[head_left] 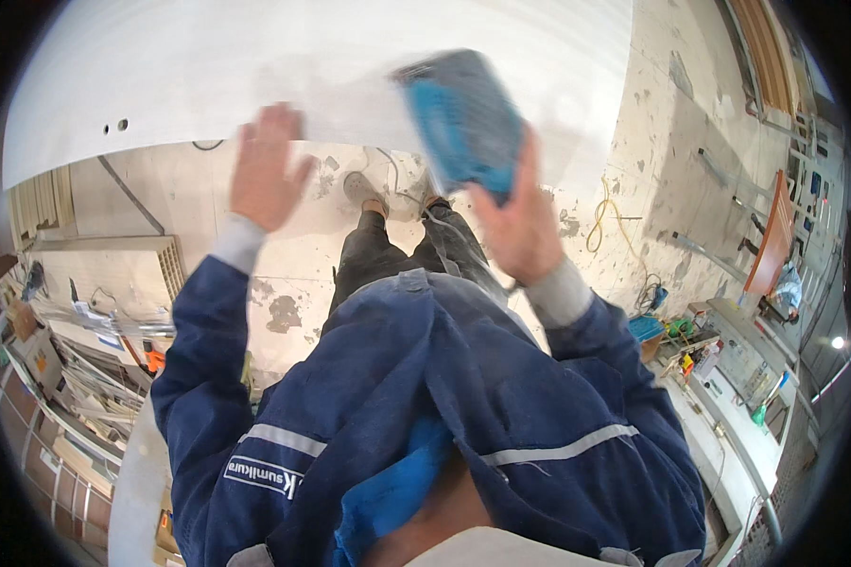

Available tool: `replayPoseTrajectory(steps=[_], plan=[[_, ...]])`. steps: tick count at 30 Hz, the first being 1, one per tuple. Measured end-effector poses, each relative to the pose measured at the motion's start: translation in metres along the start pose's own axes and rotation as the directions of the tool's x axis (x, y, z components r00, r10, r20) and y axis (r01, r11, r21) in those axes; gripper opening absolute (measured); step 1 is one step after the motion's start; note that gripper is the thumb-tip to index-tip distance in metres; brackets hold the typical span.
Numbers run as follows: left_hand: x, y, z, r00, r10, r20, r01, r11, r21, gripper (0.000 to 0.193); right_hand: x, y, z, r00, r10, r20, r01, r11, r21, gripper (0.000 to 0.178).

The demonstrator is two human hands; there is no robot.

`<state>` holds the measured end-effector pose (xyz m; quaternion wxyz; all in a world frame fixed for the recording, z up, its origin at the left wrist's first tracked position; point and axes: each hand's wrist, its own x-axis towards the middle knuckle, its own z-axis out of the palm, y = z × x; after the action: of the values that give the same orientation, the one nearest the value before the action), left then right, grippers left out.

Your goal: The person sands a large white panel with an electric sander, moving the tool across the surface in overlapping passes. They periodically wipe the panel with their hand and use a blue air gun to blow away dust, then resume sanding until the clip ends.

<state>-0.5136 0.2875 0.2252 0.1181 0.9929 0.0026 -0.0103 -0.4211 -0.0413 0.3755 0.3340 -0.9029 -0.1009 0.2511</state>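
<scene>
Head view: a blurred blue-and-grey tool is gripped at its near end by the fingers of the right hand, mostly over the white panel; the left hand is held flat, fingers extended, at the panel's near edge.

The blocky blue-and-grey object in your bare right hand is blurred, its details unclear to you. The upper edge cuts off your wide, flat white panel.

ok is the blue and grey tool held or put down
Held: the right hand grips the tool by its near end, between thumb and fingers. Whether it touches the white panel, I cannot tell.
</scene>
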Motion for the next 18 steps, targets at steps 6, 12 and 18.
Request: replayPoseTrajectory(steps=[6,12,18], plan=[[0.073,-0.048,-0.105,0.913,-0.379,-0.148,0.024,0.414,-0.91,0.065,0.067,-0.094,0.067,0.928,-0.268,0.261,0.288,0.957,-0.044,0.088],[0.138,0.01,-0.135,0.901,-0.307,0.307,0.421,0.788,-0.449,0.037,0.063,-0.084,0.057,0.859,-0.384,0.339,0.383,0.921,0.072,0.083],[0.166,0.154,-0.103,0.98,-0.149,0.129,0.186,0.915,-0.358,0.028,0.019,0.02,-0.021,0.937,-0.246,0.247,0.239,0.969,0.058,0.086]])
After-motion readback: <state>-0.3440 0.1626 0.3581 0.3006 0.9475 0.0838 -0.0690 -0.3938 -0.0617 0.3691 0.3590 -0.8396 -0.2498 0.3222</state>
